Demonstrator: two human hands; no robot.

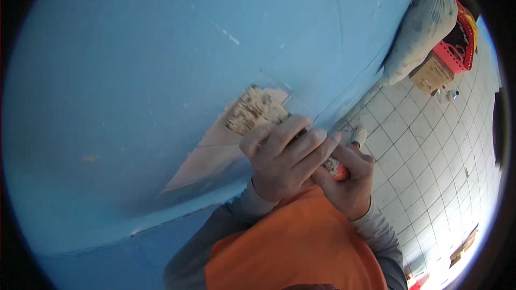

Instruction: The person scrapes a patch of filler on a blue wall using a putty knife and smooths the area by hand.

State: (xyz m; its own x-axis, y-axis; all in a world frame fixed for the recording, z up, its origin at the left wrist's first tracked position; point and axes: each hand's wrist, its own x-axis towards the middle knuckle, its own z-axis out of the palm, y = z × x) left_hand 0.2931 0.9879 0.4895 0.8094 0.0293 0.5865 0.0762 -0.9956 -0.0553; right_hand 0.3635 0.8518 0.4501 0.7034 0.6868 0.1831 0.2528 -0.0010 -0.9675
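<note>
Both my hands are at a blue-painted wall (140,64), close together. Between them runs a hand tool with a dark shaft and an orange-red patterned end (336,169); its exact kind does not show. My left hand (282,158) lies over the dark shaft with its fingers bent round it. My right hand (349,182) is closed round the orange-red end. Just beyond my left fingers is a rough, beige, pitted patch (251,110). It adjoins a smooth pinkish bare patch (209,153) in the paint. My left hand hides the tool's working end.
A pale filled sack (422,27) leans by the wall at the upper right. Beside it stand a cardboard box (431,73) and a red plastic basket (461,45) on the white tiled floor (411,129). A light-coloured perforated shoe (359,136) shows beyond my right hand.
</note>
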